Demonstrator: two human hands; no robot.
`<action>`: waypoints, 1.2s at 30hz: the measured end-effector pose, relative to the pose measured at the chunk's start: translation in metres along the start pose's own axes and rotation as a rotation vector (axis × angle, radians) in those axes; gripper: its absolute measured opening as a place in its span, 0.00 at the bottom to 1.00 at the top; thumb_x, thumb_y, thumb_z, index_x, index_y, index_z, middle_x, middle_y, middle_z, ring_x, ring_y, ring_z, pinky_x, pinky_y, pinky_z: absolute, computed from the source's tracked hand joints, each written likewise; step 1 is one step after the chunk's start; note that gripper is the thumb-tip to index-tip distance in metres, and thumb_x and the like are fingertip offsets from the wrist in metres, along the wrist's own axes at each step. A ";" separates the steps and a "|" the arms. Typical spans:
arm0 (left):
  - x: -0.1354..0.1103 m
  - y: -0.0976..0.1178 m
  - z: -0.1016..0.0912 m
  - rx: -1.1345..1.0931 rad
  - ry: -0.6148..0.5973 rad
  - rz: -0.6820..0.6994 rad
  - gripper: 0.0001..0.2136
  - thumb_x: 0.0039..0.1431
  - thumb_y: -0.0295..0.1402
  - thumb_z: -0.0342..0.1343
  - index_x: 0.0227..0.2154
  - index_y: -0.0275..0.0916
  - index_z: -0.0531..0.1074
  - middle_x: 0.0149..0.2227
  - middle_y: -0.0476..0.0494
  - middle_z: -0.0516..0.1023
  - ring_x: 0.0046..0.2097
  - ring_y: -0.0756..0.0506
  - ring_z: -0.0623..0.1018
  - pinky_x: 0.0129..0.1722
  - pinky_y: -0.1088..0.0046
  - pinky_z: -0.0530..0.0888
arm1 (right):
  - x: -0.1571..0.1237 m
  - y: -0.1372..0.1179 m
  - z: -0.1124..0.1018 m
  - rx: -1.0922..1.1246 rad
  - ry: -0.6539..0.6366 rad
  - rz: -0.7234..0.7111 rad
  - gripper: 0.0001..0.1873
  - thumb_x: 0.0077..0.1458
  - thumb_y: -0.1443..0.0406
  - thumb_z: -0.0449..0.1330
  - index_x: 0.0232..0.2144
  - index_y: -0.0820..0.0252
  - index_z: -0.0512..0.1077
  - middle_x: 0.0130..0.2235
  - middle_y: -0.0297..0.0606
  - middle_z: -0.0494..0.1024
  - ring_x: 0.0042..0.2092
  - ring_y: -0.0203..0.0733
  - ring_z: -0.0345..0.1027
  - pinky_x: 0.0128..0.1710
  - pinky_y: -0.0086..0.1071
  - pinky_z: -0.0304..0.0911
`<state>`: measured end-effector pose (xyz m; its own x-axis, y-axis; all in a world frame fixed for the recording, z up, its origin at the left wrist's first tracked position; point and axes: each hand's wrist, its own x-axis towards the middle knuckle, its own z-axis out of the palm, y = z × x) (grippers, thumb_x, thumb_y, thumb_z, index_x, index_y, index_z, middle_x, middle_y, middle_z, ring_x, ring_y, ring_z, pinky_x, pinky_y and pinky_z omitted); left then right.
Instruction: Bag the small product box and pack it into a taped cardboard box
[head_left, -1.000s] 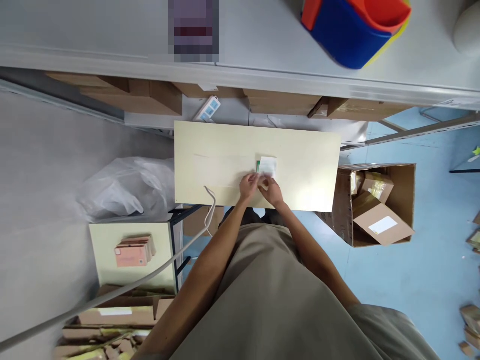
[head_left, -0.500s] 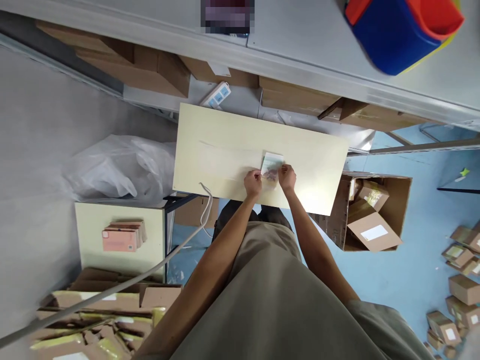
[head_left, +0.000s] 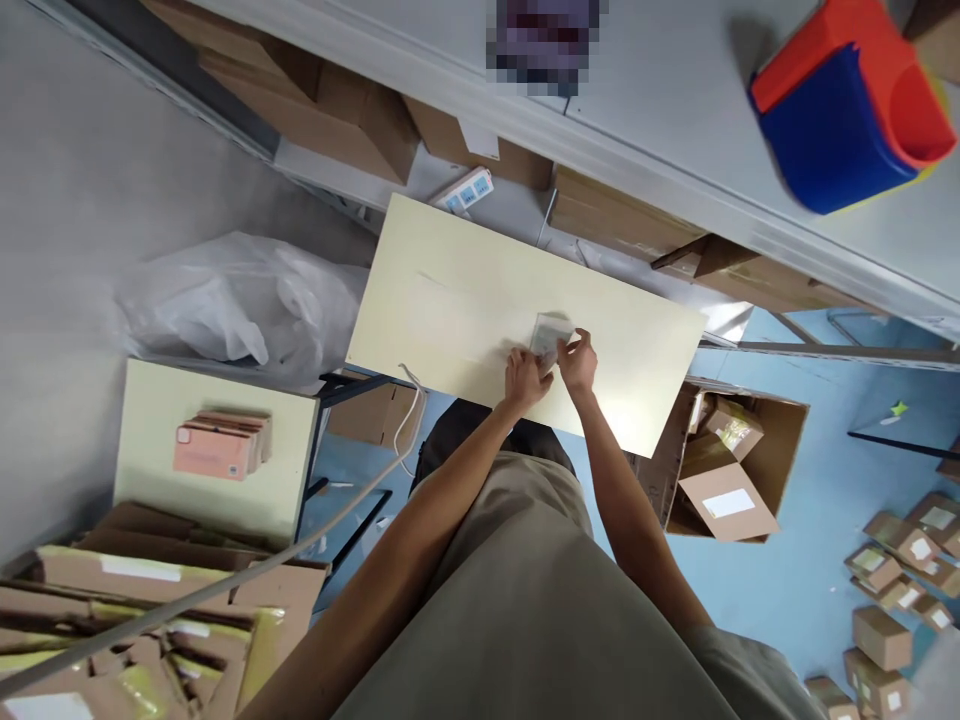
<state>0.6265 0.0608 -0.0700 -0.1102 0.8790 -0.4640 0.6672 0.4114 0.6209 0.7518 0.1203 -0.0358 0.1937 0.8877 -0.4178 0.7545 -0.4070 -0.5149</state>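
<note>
A small, thin, card-like rectangle [head_left: 553,333] with a pale grey-green face is on the cream board [head_left: 450,290] in front of me. My left hand [head_left: 527,380] is at its lower left, fingers bent and closed against its near edge. On the right side, my right hand [head_left: 577,362] pinches the rectangle's edge between thumb and fingers. Print on the face is too blurred to read, and the fingers cover its near part.
Left of the board are a clear plastic bag [head_left: 217,290] and a stack of pink boxes [head_left: 214,448]. A grey cable [head_left: 315,535] crosses the left side. An open carton [head_left: 784,450] holding parcels stands at right. Beyond, a shelf bears a red-blue bin [head_left: 832,140].
My left hand has moved right and closed in beside the right hand. The rectangle's face now looks greyer and less of it shows. The whole view has turned slightly.
</note>
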 end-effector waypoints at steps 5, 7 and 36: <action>0.007 -0.012 -0.010 -0.102 -0.036 0.086 0.13 0.57 0.34 0.70 0.44 0.41 0.79 0.47 0.35 0.80 0.60 0.30 0.73 0.64 0.51 0.71 | -0.002 -0.010 -0.033 -0.355 -0.256 -0.470 0.28 0.69 0.70 0.52 0.67 0.52 0.71 0.71 0.49 0.68 0.46 0.51 0.81 0.48 0.45 0.76; 0.009 -0.015 -0.017 -0.149 -0.062 0.082 0.10 0.57 0.34 0.68 0.42 0.41 0.80 0.44 0.38 0.82 0.59 0.32 0.75 0.63 0.53 0.72 | 0.008 -0.017 -0.040 -0.538 -0.439 -0.583 0.30 0.65 0.75 0.53 0.63 0.51 0.75 0.73 0.45 0.67 0.47 0.51 0.82 0.50 0.45 0.76; -0.003 -0.072 -0.083 -0.250 0.002 -0.274 0.09 0.71 0.35 0.57 0.39 0.39 0.82 0.42 0.34 0.85 0.51 0.36 0.84 0.56 0.57 0.80 | 0.038 -0.045 0.058 0.029 0.004 -0.292 0.18 0.61 0.66 0.59 0.52 0.61 0.76 0.56 0.53 0.77 0.43 0.47 0.78 0.50 0.42 0.74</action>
<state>0.5173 0.0484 -0.0611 -0.2613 0.7287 -0.6330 0.4120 0.6772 0.6096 0.6892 0.1595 -0.0719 -0.0267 0.9690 -0.2455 0.7602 -0.1398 -0.6345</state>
